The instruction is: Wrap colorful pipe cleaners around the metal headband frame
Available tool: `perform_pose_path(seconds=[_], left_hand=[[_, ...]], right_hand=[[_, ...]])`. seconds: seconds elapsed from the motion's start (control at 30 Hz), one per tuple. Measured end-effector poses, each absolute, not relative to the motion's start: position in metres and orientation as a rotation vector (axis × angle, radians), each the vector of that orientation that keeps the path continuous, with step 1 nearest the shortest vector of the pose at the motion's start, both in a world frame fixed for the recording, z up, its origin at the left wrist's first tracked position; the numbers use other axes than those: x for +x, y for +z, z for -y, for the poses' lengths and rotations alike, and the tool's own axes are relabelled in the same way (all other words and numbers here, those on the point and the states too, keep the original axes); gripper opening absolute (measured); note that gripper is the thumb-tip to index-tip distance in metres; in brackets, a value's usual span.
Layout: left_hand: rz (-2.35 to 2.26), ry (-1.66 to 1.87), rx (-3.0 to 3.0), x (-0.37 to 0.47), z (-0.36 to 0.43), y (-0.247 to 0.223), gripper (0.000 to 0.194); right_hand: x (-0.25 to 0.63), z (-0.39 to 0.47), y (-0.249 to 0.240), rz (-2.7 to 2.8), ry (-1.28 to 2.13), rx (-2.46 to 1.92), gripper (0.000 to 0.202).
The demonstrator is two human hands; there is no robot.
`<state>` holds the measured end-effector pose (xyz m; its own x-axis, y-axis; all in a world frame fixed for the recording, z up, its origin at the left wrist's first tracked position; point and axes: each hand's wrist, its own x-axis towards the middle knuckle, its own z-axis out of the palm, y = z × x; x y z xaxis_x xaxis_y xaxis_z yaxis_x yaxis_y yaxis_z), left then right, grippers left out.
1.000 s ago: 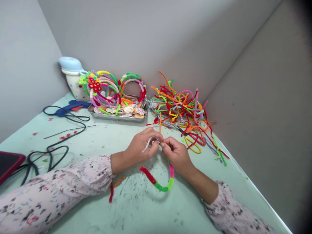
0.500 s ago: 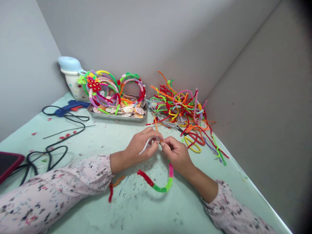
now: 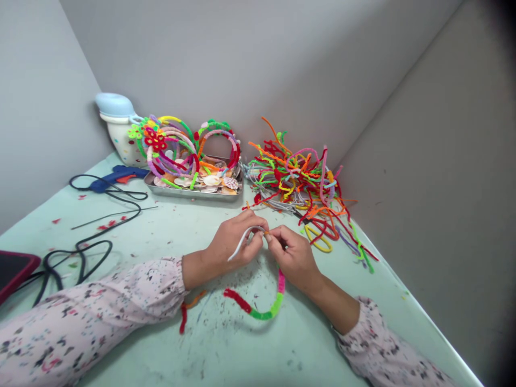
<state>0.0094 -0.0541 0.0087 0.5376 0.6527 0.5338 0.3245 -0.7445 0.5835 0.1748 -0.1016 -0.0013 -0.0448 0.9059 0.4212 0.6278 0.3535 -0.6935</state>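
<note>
A headband (image 3: 264, 315), its bare white end (image 3: 241, 241) curving past my left hand, is wrapped in red, green and pink pipe cleaner. My right hand (image 3: 296, 255) is closed on it, thumb and forefinger pinching at a bit of orange. My left hand (image 3: 234, 242) is closed close beside, fingertips nearly meeting the right ones. An orange pipe cleaner (image 3: 247, 205) shows its tip just above the left knuckles; the rest is mostly hidden by the fingers. The wrapped part hangs below my right hand and curves left to a red end.
Behind, a metal tray (image 3: 193, 194) holds shells and finished colourful hoops. To its right lies a heap of pipe cleaners (image 3: 294, 172) with scissors (image 3: 320, 239). At left are a blue glue gun (image 3: 116, 176), black cord (image 3: 108, 250), a lidded cup (image 3: 121, 134) and a red-edged device (image 3: 18, 274).
The orange pipe cleaner's free end has swung left and shows less above my left hand. The headband has tilted slightly, its red end shifting left. Both hands stay almost in place.
</note>
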Motion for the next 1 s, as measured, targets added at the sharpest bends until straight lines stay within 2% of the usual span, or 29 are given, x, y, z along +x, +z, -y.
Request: perform_pose_path(seconds=[1.0], left_hand=[[-0.756, 1.14, 2.414, 0.0106, 0.0555, 0.0103, 0.016]], right_hand=[[0.1776, 0.1008, -0.0015, 1.832, 0.193, -1.331, 0.013]])
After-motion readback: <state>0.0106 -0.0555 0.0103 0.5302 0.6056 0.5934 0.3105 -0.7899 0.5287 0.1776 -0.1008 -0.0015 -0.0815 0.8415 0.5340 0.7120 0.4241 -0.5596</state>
